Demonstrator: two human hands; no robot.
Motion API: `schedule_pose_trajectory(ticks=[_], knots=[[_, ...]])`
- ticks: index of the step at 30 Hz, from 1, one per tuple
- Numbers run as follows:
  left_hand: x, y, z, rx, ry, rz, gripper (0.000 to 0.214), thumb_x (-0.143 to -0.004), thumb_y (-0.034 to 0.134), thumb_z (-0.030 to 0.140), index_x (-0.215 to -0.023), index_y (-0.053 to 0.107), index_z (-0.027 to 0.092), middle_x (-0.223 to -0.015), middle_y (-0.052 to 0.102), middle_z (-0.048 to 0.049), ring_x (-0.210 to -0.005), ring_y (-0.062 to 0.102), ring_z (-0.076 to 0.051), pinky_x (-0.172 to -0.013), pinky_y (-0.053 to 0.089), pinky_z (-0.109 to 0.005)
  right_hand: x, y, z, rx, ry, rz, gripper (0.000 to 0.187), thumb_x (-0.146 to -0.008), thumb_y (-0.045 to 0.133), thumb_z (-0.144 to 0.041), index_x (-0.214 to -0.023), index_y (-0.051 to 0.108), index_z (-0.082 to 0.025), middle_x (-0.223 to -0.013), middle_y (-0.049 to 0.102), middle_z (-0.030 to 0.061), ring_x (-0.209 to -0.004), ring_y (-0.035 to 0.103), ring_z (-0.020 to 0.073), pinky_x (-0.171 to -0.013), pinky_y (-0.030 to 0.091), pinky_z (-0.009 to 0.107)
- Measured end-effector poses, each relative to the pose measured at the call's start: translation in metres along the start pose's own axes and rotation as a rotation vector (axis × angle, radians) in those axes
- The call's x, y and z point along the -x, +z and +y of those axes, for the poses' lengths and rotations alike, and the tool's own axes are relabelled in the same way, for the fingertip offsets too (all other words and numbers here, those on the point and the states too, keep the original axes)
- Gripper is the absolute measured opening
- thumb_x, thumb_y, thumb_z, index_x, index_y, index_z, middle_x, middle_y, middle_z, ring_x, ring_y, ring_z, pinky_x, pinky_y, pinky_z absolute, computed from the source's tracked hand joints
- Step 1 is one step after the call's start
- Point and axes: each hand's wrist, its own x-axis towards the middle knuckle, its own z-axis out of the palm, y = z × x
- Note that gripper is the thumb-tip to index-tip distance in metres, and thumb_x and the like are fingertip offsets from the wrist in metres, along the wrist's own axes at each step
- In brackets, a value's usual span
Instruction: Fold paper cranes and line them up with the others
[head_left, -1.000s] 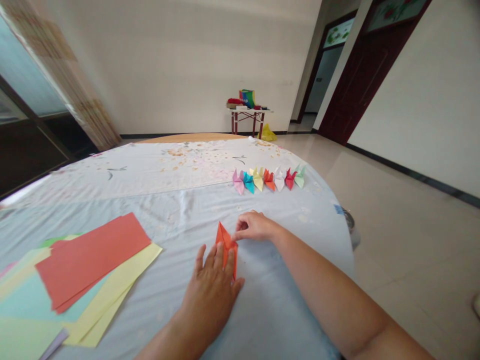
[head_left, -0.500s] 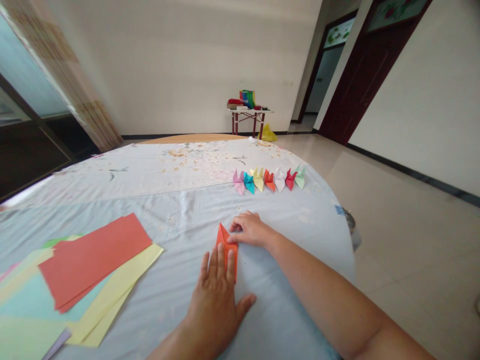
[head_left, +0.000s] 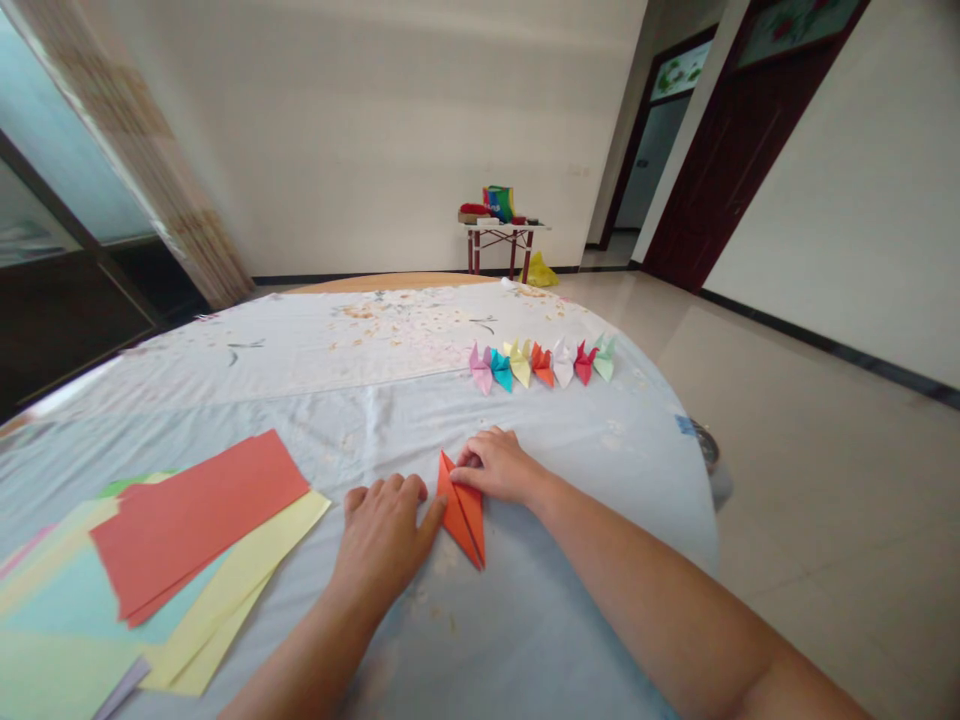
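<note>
A slim, diamond-shaped piece of folded orange origami paper [head_left: 466, 520] lies on the tablecloth, with a split running down its middle. My right hand [head_left: 499, 466] pinches its upper right edge between thumb and fingers. To the left of the paper rests my left hand [head_left: 386, 530], its thumb tip touching the paper's left edge. The left fingers bend down onto the cloth, apart from the thumb, with nothing seen between them. Beyond my hands stands a row of several folded paper cranes [head_left: 543, 366] in pink, blue, yellow, orange, white, red and pale green.
Loose coloured sheets lie at the left, red paper [head_left: 202, 525] on top and yellow paper [head_left: 225, 610] below. A pale tablecloth [head_left: 360, 400] covers the round table, whose edge curves down on the right. A small side table [head_left: 504, 228] with a colourful bag stands by the wall.
My left hand has lifted off the paper and shifted left, its flat fingers now bent beside it. More of the orange paper shows. My right hand keeps its pinch.
</note>
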Motion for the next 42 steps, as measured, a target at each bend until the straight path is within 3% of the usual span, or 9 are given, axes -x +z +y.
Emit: schedule_pose_trajectory(ticks=[5, 8, 11, 15, 20, 28, 32, 36, 42], knots=[[0.001, 0.004, 0.003, 0.042, -0.016, 0.009, 0.038, -0.085, 0.032, 0.048, -0.093, 0.058, 0.021, -0.086, 0.062, -0.0061, -0.088, 0.055, -0.024, -0.08, 0.029, -0.039, 0.001, 0.003, -0.004, -0.02, -0.002, -0.003, 0.016, -0.075, 0.061, -0.031, -0.068, 0.061, -0.018, -0.071, 0.062, -0.0004, -0.077, 0.051, 0.0145, -0.072, 0.029, 0.028], [0.003, 0.004, 0.007, 0.058, -0.031, 0.033, 0.042, -0.086, 0.03, 0.049, -0.102, 0.056, 0.02, -0.09, 0.062, -0.007, -0.09, 0.054, -0.024, -0.081, 0.029, -0.039, 0.002, 0.002, -0.005, -0.018, 0.022, 0.087, 0.014, -0.078, 0.057, -0.029, -0.071, 0.062, -0.018, -0.074, 0.063, 0.0007, -0.079, 0.052, 0.0152, -0.073, 0.03, 0.029], [0.008, 0.005, 0.016, 0.049, -0.001, 0.049, 0.047, -0.083, 0.032, 0.053, -0.105, 0.055, 0.018, -0.092, 0.061, -0.0082, -0.091, 0.054, -0.025, -0.082, 0.029, -0.04, 0.0, 0.002, -0.006, -0.064, 0.011, 0.172, 0.02, -0.078, 0.057, -0.032, -0.093, 0.062, -0.02, -0.088, 0.065, 0.0022, -0.088, 0.051, 0.0175, -0.079, 0.032, 0.031], [0.014, 0.009, 0.026, 0.045, 0.04, 0.07, 0.054, -0.077, 0.045, 0.054, -0.115, 0.049, 0.016, -0.096, 0.059, -0.0094, -0.092, 0.052, -0.027, -0.083, 0.03, -0.04, -0.005, 0.007, -0.007, -0.157, -0.047, 0.138, 0.042, -0.077, 0.059, -0.032, -0.117, 0.052, -0.021, -0.096, 0.065, 0.003, -0.094, 0.052, 0.0188, -0.086, 0.033, 0.035], [0.01, 0.014, 0.02, 0.042, 0.067, 0.11, 0.058, -0.077, 0.05, 0.039, -0.128, 0.038, 0.013, -0.099, 0.06, -0.0098, -0.094, 0.053, -0.027, -0.083, 0.032, -0.04, -0.008, 0.01, 0.0, -0.24, -0.037, 0.129, 0.028, -0.074, 0.06, -0.02, -0.102, 0.062, -0.017, -0.082, 0.063, 0.0028, -0.078, 0.054, 0.0147, -0.078, 0.04, 0.03], [0.005, -0.001, 0.015, 0.053, 0.124, 0.277, 0.032, -0.084, 0.044, 0.031, -0.114, 0.051, 0.023, -0.107, 0.06, -0.0069, -0.097, 0.053, -0.024, -0.085, 0.033, -0.04, -0.013, 0.007, 0.019, -0.438, 0.203, 0.394, 0.024, -0.076, 0.049, -0.021, -0.096, 0.061, -0.015, -0.074, 0.057, 0.0007, -0.065, 0.053, 0.0114, -0.066, 0.045, 0.025], [0.007, -0.002, 0.017, 0.023, 0.182, 0.194, 0.025, -0.085, 0.044, 0.029, -0.106, 0.058, 0.025, -0.105, 0.062, -0.0055, -0.094, 0.054, -0.022, -0.084, 0.034, -0.04, -0.009, 0.005, 0.019, -0.429, 0.252, 0.339, 0.021, -0.075, 0.05, -0.022, -0.092, 0.061, -0.016, -0.071, 0.056, -0.0002, -0.059, 0.052, 0.0105, -0.058, 0.045, 0.023], [0.005, 0.003, 0.013, 0.002, 0.187, 0.101, 0.023, -0.085, 0.043, 0.026, -0.1, 0.061, 0.025, -0.101, 0.064, -0.0051, -0.094, 0.055, -0.022, -0.084, 0.035, -0.039, -0.002, 0.0, 0.016, -0.283, 0.119, 0.207, 0.013, -0.07, 0.056, -0.016, -0.082, 0.062, -0.016, -0.072, 0.057, 0.0005, -0.062, 0.053, 0.0104, -0.063, 0.044, 0.023], [0.0, 0.003, 0.004, 0.008, 0.12, 0.196, 0.025, -0.083, 0.045, 0.029, -0.103, 0.061, 0.025, -0.109, 0.061, -0.0068, -0.098, 0.053, -0.024, -0.087, 0.033, -0.042, 0.0, -0.006, 0.016, -0.233, 0.005, 0.161, 0.015, -0.072, 0.056, -0.009, -0.083, 0.064, -0.015, -0.077, 0.056, 0.0015, -0.069, 0.053, 0.0104, -0.067, 0.042, 0.022]])
